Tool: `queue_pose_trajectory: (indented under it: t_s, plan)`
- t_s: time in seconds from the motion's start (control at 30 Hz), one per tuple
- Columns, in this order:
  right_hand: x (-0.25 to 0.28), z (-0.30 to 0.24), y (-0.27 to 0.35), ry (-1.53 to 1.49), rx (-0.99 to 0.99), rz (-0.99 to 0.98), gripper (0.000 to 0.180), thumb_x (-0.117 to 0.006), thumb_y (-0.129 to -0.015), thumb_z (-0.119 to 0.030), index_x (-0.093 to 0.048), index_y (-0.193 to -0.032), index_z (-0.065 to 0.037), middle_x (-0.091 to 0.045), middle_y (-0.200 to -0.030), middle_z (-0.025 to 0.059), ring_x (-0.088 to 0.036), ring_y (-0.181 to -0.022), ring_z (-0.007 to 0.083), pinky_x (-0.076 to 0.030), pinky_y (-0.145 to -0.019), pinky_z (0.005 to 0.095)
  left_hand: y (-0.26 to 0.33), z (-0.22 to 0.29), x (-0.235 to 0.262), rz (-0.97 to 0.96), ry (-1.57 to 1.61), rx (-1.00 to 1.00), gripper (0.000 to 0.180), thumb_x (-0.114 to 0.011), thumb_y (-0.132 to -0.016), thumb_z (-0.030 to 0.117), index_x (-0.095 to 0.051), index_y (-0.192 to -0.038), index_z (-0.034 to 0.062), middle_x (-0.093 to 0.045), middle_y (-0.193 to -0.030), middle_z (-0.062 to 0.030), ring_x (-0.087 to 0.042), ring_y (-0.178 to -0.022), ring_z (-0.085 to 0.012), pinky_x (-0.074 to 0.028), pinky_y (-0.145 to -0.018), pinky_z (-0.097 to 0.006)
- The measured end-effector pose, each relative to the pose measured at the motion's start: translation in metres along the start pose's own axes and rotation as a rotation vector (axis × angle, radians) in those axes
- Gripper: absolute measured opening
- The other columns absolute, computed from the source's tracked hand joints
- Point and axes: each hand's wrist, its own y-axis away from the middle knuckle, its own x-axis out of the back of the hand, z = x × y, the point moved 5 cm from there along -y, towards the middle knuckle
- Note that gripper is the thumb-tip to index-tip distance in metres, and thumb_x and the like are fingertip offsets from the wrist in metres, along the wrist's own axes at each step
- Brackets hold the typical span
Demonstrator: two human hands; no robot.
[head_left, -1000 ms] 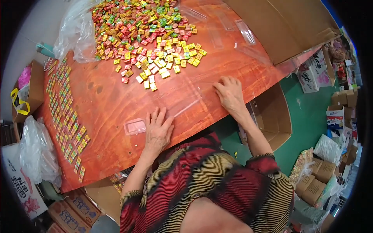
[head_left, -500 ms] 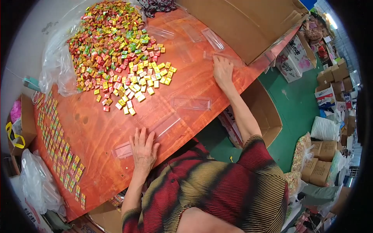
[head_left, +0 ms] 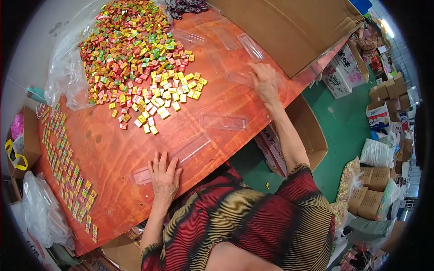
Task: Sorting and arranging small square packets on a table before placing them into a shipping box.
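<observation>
My left hand (head_left: 163,178) lies flat, fingers spread, over the near end of a long clear plastic tray (head_left: 194,150) by the table's front edge. To the right, my right hand (head_left: 266,83) rests with fingers extended beside another clear plastic tray (head_left: 238,79); part of that tray is hidden under the hand. A third clear tray (head_left: 224,122) lies between the two hands. Farther left is a big heap of tiny red, yellow and green boxes (head_left: 131,58), with yellow ones loose at its near edge.
Small boxes stand in rows (head_left: 68,167) along the table's left side. More clear trays (head_left: 251,46) lie near a large cardboard box (head_left: 289,31) at the far right. A plastic bag (head_left: 68,86) borders the heap. An open carton (head_left: 307,131) stands below the table edge.
My right hand has moved a little right and nearer, and the tray by it has shifted left and nearer. My left hand has barely moved on its tray.
</observation>
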Motion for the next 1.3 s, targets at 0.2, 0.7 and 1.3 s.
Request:
queue_pose_trajectory:
  t_s: [0.2, 0.7, 1.3]
  plan:
    - [-0.015, -0.069, 0.019, -0.252, 0.200, -0.192, 0.024, -0.061, -0.072, -0.007, -0.060, -0.096, -0.007, -0.059, -0.095, 0.0094, -0.053, -0.090, 0.0273, -0.041, -0.079, 0.0370, 0.001, -0.001, 0.001, -0.009, -0.008, 0.012, 0.037, -0.064, -0.074, 0.014, -0.056, -0.109, 0.0076, -0.044, -0.125, -0.0149, -0.036, -0.121, -0.0368, -0.026, -0.098, -0.053]
    - [-0.033, -0.107, 0.075, -0.112, 0.071, -0.582, 0.042, -0.053, -0.084, -0.025, -0.048, -0.122, -0.009, -0.044, -0.128, 0.0107, -0.034, -0.123, 0.0347, -0.021, -0.100, 0.0547, 0.030, -0.036, 0.008, -0.032, -0.169, 0.298, 0.055, -0.054, -0.082, 0.032, -0.040, -0.128, 0.0052, -0.032, -0.136, -0.0189, -0.024, -0.128, -0.0377, -0.015, -0.102, -0.056]
    - [-0.022, -0.184, 0.108, -0.352, 0.373, -0.693, 0.042, -0.060, -0.077, -0.014, -0.050, -0.117, -0.004, -0.046, -0.123, 0.0149, -0.038, -0.119, 0.0343, -0.022, -0.101, 0.0511, 0.017, -0.022, 0.003, 0.040, -0.145, 0.271, 0.063, -0.061, -0.076, 0.031, -0.039, -0.128, 0.0021, -0.033, -0.133, -0.0206, -0.028, -0.125, -0.0397, -0.019, -0.101, -0.055]
